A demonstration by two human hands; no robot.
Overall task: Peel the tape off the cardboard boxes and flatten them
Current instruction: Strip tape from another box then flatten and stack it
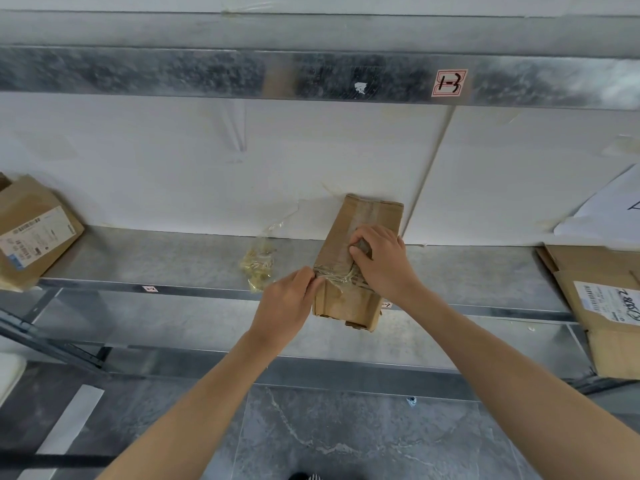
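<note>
A small brown cardboard box point(349, 306) stands on the metal shelf point(156, 261), hanging a little over its front edge. Clear tape point(341, 277) runs across its near top edge, wrinkled and partly lifted. My left hand point(284, 306) pinches the loose end of that tape at the box's left corner. My right hand point(384, 261) presses down on the top of the box, fingers curled over it. A crumpled wad of peeled tape point(258, 266) lies on the shelf just left of the box.
A closed labelled box point(31, 233) sits at the shelf's far left. A flattened carton point(602, 306) with a shipping label leans at the far right. White wall panels back the shelf, and a steel beam point(311, 74) runs overhead. Grey floor lies below.
</note>
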